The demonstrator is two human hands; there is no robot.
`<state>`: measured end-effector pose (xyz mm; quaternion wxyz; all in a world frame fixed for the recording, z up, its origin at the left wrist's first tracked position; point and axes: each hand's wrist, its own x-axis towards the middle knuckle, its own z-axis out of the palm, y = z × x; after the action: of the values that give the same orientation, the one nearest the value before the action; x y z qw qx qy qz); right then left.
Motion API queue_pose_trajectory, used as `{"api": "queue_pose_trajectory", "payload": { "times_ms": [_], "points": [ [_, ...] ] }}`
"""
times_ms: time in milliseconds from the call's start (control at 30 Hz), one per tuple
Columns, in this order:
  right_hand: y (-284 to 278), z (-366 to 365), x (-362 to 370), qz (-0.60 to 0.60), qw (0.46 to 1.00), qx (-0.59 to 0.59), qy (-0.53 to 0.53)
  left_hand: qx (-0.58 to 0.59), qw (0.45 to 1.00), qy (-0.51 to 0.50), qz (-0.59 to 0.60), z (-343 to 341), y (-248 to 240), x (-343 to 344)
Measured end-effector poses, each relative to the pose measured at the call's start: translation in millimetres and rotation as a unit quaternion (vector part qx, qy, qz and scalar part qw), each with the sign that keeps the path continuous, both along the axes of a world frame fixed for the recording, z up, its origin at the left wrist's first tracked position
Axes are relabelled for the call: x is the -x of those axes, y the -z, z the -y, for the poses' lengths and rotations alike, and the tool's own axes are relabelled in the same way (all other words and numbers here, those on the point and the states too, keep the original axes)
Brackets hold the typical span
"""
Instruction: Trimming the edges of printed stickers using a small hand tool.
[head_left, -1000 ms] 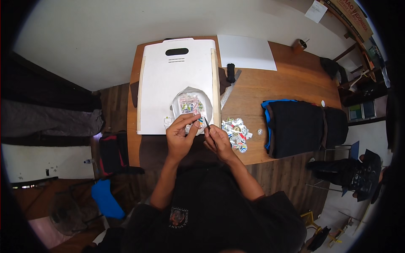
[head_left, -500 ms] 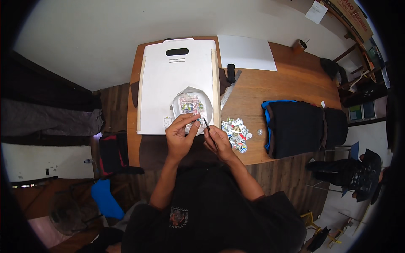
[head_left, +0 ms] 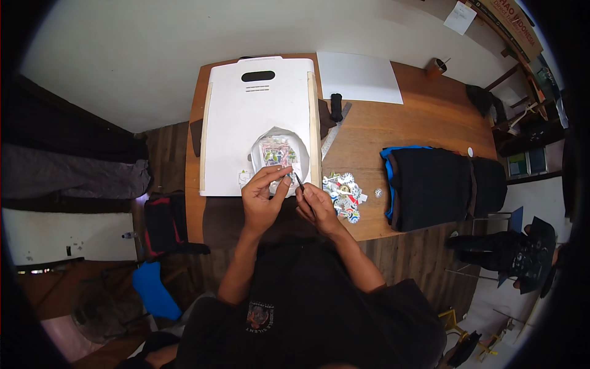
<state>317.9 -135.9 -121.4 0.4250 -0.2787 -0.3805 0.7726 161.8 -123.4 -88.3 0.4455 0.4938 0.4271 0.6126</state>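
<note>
My left hand (head_left: pixel 261 200) is above the near edge of a white board (head_left: pixel 233 135), thumb and fingertips pinched together. Whatever is between them is too small to make out. Close beside it, my right hand (head_left: pixel 318 206) grips a slim black pointed tool (head_left: pixel 298 179), its tip near my left fingertips; its exact kind does not show. Under and beyond my hands, a white rounded container or liner (head_left: pixel 302 147) on the board holds a clear packet (head_left: pixel 276 149) of small coloured pieces. To the right of my right hand lies a heap of colourful cut-out stickers or labels (head_left: pixel 346 198).
One round piece (head_left: pixel 378 192) lies right of the heap. Folded dark cloths (head_left: pixel 430 190) are stacked on the wooden table (head_left: pixel 424 123). Behind are a metal ruler (head_left: pixel 335 132), a black bundle (head_left: pixel 336 107) and a white sheet (head_left: pixel 359 75). Another person (head_left: pixel 528 255) is at the far right.
My right hand and the black tool have shifted very slightly left, toward my left fingertips. My left hand stays in place.
</note>
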Motion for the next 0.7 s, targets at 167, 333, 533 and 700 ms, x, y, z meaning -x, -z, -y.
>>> {"api": "queue_pose_trajectory", "payload": {
  "times_ms": [167,333,533,700],
  "points": [
    [2.3,0.5,0.4,-0.036,0.999,-0.014,0.006,-0.005,1.000,-0.001,-0.001,-0.2,-1.5,-0.8],
    [3.0,-0.3,0.4,-0.003,1.000,0.013,0.003,-0.027,0.999,0.034,-0.017,-0.6,-2.0,-0.5],
    [2.9,0.0,0.7,-0.008,1.000,0.001,0.004,-0.024,0.999,0.032,-0.017,-0.2,-1.5,-1.3],
    [0.3,-0.7,1.1,-0.013,1.000,0.002,0.002,0.003,1.000,-0.006,0.002,-0.3,0.5,-1.8]
  ]
}}
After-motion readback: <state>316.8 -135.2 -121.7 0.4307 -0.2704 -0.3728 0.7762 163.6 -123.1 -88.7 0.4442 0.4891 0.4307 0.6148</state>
